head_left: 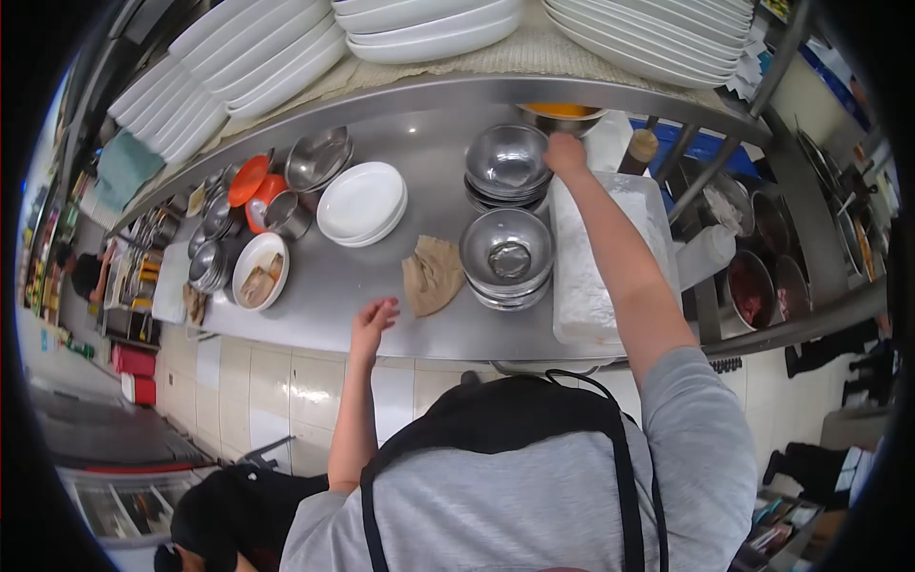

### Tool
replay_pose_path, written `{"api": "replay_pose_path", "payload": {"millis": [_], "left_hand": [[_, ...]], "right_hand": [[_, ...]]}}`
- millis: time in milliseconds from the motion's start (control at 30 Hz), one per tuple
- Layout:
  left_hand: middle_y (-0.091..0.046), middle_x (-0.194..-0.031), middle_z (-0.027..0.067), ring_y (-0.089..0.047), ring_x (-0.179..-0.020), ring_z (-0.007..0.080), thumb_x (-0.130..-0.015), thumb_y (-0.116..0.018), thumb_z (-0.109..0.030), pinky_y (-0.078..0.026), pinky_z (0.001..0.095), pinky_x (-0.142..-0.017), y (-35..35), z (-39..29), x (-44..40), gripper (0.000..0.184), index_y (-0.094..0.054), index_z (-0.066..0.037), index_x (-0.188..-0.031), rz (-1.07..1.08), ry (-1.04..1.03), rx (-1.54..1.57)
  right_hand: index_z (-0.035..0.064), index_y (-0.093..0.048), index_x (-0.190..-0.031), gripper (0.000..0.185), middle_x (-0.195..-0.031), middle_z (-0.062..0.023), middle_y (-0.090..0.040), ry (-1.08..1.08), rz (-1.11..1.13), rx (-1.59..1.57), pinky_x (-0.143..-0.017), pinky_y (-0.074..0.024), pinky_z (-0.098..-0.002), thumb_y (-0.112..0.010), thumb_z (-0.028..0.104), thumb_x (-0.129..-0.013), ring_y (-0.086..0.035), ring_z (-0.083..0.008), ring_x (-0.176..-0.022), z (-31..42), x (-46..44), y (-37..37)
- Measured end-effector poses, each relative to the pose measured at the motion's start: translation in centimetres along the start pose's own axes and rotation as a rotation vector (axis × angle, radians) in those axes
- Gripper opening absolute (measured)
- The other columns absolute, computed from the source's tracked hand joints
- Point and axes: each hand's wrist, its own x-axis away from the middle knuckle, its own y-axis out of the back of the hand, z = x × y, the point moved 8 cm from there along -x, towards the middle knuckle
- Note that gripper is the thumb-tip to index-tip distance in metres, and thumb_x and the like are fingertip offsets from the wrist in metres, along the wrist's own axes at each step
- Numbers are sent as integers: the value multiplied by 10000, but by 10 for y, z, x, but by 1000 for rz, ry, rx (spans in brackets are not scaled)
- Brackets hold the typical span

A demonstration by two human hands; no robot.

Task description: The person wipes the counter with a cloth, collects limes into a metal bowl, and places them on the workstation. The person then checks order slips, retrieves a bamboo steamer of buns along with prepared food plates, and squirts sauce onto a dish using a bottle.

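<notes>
My right hand [564, 155] reaches to the back of the steel counter and is closed at the right rim of the top metal bowl [508, 157] on the rear stack; its fingertips are partly hidden. Nearer to me stands a second stack of metal bowls [506, 250]. Above the counter's front edge, my left hand [373, 324] hangs empty, fingers loosely bent and apart. A crumpled tan cloth [433, 275] lies to its right. Under my right forearm sits a white-dusted, lidded container [610, 257]. Just behind the right hand is a metal bowl with orange contents [562, 112].
White plates [362, 203] and an oval dish with food [260, 273] stand left on the counter [419, 338]. Overhead runs a shelf edge [429, 92] bearing stacked white dishes [434, 29]. A squeeze bottle [705, 255] leans at right. A person in black [224, 520] is behind, left.
</notes>
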Motion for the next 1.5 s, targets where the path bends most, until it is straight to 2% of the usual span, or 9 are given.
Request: {"api": "replay_pose_path", "payload": {"millis": [367, 567, 633, 800, 1067, 1267, 1400, 1467, 1500], "left_hand": [[-600, -990, 80, -578, -889, 158, -872, -523, -215, -448, 257, -753, -68, -98, -102, 278, -564, 3, -1040, 392, -200, -25], [-599, -992, 105, -584, -887, 182, -876, -520, -185, -475, 292, -779, -83, -83, -130, 235, -564, 1, -1014, 410, -215, 195], [-595, -998, 99, -582, -860, 172, -880, -512, -203, -469, 274, -724, -95, -105, -125, 243, -564, -5, -1009, 424, -332, 67], [-573, -1038, 95, -547, -923, 170, -864, -526, -176, -418, 288, -805, -152, -153, -70, 281, -530, 6, -1078, 446, -485, 112], [-592, -879, 64, -530, -759, 108, -823, -563, -115, -441, 258, -669, -350, -99, 108, 266, -505, 33, -1036, 1175, -331, -128], [-606, -874, 155, -596, -763, 216, -750, -506, -48, -482, 303, -662, -526, -29, 318, 372, -486, 6, -1118, 1554, -733, -194], [-611, -903, 199, -622, -778, 314, -680, -529, -93, -503, 408, -607, -653, 87, 339, 464, -500, -32, -1140, 1470, -489, -855], [-588, -939, 248, -582, -875, 374, -695, -509, -97, -470, 430, -736, -690, 105, 331, 444, -518, -74, -1138, 1272, -1015, -893], [-585, -965, 235, -560, -902, 387, -710, -502, -99, -447, 426, -788, -690, 112, 329, 430, -524, -113, -1139, 1189, -976, -1078]], "right_hand": [[23, -558, -919, 259, -762, -197, -604, 119, -203, -226, -652, -476, -419, -569, 147, -692, -598, -329, -724, 63, 33, 70], [157, -508, -820, 85, -783, -48, -527, 845, -618, 42, -537, -472, -346, -520, 148, -736, -564, -225, -698, 126, 123, 102], [135, -452, -769, 90, -727, -38, -470, 790, -552, 117, -514, -464, -319, -512, 141, -703, -544, -200, -675, 130, 150, 117], [86, -439, -808, 163, -753, -76, -469, 453, -556, -137, -512, -452, -358, -535, 75, -676, -540, -272, -652, 97, 256, 179], [59, -467, -795, 131, -723, -135, -500, -198, -746, -251, -552, -438, -397, -567, 93, -717, -537, -329, -653, -60, 494, 229], [17, -546, -787, 177, -653, -80, -561, -907, -1172, -384, -512, -440, -270, -605, 184, -796, -550, -160, -552, -173, 772, 284], [4, -581, -780, 151, -674, -38, -602, -1037, -1443, -362, -519, -441, -229, -609, 152, -793, -544, -92, -565, -210, 946, 273], [9, -585, -739, 160, -678, -20, -586, -1278, -1326, -370, -499, -409, -207, -597, 153, -810, -520, -62, -566, -223, 1009, 252], [9, -585, -739, 160, -678, -20, -586, -1308, -1348, -344, -499, -409, -207, -597, 153, -810, -520, -62, -566, -224, 1029, 248]]}}
